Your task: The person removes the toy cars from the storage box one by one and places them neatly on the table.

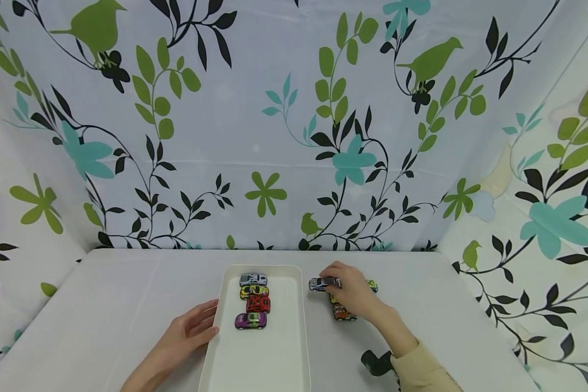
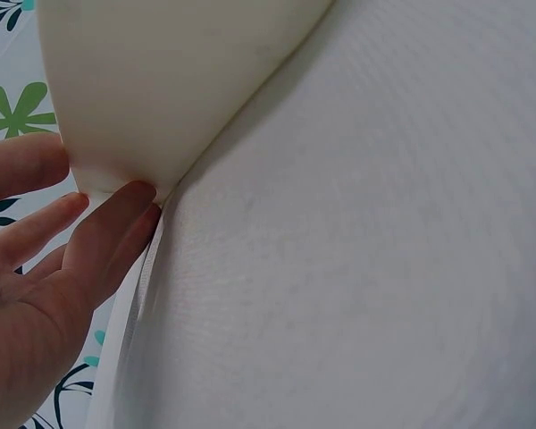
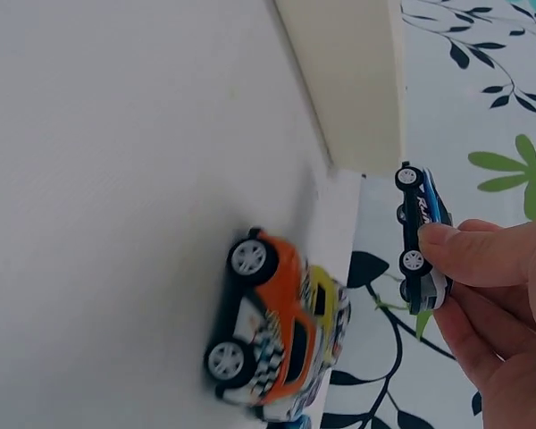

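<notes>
My right hand (image 1: 355,291) pinches a small black and silver toy car (image 3: 424,234) between thumb and fingers, just right of the cream tray (image 1: 259,362). Below that hand on the table is an orange toy car (image 3: 281,326), with a yellow one (image 3: 322,295) behind it. A yellow-green toy car (image 1: 373,285) peeks out past the hand. In the tray, a silver car (image 1: 253,279), a yellow car (image 1: 254,292), a red car (image 1: 258,304) and a purple car (image 1: 251,321) form a column. My left hand (image 1: 188,332) touches the tray's left wall with its fingers extended.
The table (image 1: 127,305) has a white cover. A patterned cloth (image 1: 235,136) hangs behind it and along both sides. Close to the right sleeve (image 1: 423,370) is a dark device (image 1: 377,363).
</notes>
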{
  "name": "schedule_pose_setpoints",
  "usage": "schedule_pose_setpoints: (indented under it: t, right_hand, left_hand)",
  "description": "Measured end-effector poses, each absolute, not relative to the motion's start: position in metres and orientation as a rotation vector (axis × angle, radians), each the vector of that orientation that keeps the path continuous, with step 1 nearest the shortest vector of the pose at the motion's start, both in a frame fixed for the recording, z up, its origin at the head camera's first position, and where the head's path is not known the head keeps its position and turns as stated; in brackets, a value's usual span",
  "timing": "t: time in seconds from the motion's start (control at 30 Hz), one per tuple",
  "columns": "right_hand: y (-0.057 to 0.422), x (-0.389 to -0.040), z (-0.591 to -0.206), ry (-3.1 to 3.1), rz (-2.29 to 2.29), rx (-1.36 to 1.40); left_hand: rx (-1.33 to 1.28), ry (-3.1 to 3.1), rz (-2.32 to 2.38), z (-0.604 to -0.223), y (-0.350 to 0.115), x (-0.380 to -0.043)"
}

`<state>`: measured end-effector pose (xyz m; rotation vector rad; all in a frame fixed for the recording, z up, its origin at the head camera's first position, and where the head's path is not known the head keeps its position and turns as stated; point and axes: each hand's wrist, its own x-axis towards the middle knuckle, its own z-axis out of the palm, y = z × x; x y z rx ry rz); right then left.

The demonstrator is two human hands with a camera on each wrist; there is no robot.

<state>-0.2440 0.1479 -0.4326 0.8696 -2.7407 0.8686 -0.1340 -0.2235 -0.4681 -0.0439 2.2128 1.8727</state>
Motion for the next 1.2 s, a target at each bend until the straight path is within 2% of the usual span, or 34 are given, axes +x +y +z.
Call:
schedule_pose_setpoints:
  t: [0.6, 1.2]
  right_hand:
    - [0.184, -0.24, -0.441, -2.703, 0.857, 0.854]
    - [0.214, -0.235, -0.455, -2.712, 0.878, 0.693]
  left_hand:
    - [-0.019, 2.209, 1.87, -0.468, -0.225, -0.134]
    - [-0.029, 2.193, 1.868, -0.467, -0.224, -0.134]
